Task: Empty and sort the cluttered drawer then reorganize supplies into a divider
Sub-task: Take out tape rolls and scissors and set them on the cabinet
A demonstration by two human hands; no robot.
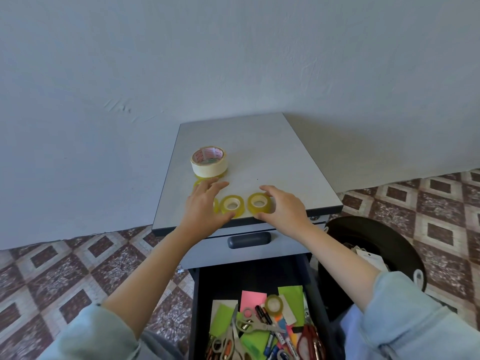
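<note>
The right hand [283, 206] curls thumb and forefinger round the end tape roll [258, 203], which lies flat. The middle roll [232, 205] lies just left of those fingers, beside the flat, relaxed left hand [205, 203].

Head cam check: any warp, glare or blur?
Head view: strong wide-angle warp, cabinet top edges splay and the floor line bows; light soft and even, no glare; faint shadow on the wall right of the cabinet; tape roll sharp, scissors near the bottom edge slightly softer.

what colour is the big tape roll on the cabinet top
The big tape roll is cream, core printed red; head view.
</note>
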